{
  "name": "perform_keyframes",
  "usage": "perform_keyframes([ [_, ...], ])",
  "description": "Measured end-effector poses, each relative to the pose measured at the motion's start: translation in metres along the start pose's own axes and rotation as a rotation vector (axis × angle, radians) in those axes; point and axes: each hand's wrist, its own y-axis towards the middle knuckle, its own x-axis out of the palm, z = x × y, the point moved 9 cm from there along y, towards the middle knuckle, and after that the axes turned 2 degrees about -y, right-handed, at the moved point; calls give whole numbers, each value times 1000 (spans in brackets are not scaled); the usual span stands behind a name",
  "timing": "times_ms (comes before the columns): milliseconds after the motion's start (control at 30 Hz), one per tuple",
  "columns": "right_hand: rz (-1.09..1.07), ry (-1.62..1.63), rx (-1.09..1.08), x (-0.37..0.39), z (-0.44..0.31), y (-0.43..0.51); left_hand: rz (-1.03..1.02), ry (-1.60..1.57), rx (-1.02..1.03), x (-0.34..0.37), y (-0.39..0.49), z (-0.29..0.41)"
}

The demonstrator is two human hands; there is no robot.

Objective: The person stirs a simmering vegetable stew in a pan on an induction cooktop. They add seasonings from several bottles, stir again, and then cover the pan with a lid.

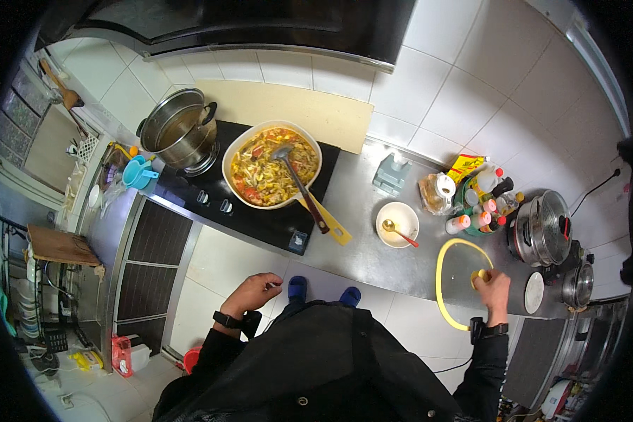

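Observation:
My right hand (493, 291) grips the yellow knob of a glass lid (437, 274) with a yellow rim, held tilted at the counter's front edge. My left hand (254, 293) holds nothing, its fingers loosely curled above the floor before the stove. A cream pan (269, 206) stands on the black cooktop (190, 183), filled with a soupy mix of yellow and red pieces. In it rests a ladle (295, 178), its brown handle lying over the pan's yellow handle (337, 230). Right of the pan is a white bowl (409, 212) with a gold spoon (390, 227) in it.
A steel pot (184, 142) stands at the cooktop's left, near blue plastic strainers (137, 173). Seasoning bottles (482, 219), a jar (435, 194), a steamer pot (546, 227) and a white plate (534, 293) sit on the right. A dark range hood (242, 26) overhangs the stove.

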Motion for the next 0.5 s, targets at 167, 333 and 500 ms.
perform_keyframes([
  [167,-119,-18,-329,-60,-219,16,38,-29,50,-43,-13,-17],
  [333,-81,-130,-648,-30,-419,36,129,-113,46,-88,-38,-60],
  [500,-170,-262,-804,52,-554,61,236,-155,-58,-114,-75,-120],
])
